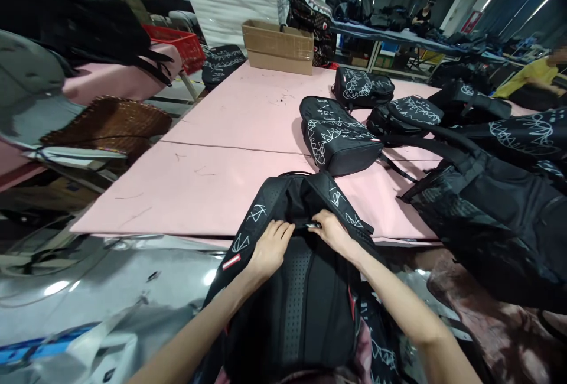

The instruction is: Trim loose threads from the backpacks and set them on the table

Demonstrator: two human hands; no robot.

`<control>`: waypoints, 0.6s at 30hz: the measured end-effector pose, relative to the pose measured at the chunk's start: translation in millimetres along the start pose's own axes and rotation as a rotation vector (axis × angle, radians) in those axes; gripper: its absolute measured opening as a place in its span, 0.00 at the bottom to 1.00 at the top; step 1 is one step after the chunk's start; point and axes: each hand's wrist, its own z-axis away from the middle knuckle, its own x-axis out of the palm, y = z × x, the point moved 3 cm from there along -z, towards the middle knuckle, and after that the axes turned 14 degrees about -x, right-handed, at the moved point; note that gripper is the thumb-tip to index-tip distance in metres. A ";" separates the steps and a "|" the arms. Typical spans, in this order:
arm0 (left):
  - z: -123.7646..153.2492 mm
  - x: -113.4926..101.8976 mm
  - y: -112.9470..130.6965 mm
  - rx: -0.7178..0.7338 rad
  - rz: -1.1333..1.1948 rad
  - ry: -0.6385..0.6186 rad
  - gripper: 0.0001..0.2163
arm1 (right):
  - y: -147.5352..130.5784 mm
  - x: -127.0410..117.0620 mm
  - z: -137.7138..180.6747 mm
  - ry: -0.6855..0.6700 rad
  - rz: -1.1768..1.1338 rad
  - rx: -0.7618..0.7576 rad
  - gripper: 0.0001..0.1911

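A black backpack (295, 295) leans against the near table edge, its padded back panel towards me. Its shoulder straps, with white scribbled drawings, run up onto the tabletop. My left hand (273, 245) is closed on the backpack's upper back, its fingers curled over the fabric between the straps. Close by on the right, my right hand (331, 231) is closed in a pinch at the same height. A small shiny bit shows at its fingertips, too small to name. Both hands touch the backpack, a short gap apart.
On the pink table (212, 189) a black backpack with white drawings (339, 136) lies ahead, and several more are piled to the right. A cardboard box (278, 47) stands at the far end. At left are a wicker basket (108, 127) and a red crate (188, 47). People sit farther back.
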 end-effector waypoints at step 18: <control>32.5 14.1 1.2 0.013 -0.054 0.067 0.27 | -2.8 10.0 29.4 0.134 0.049 -0.075 0.14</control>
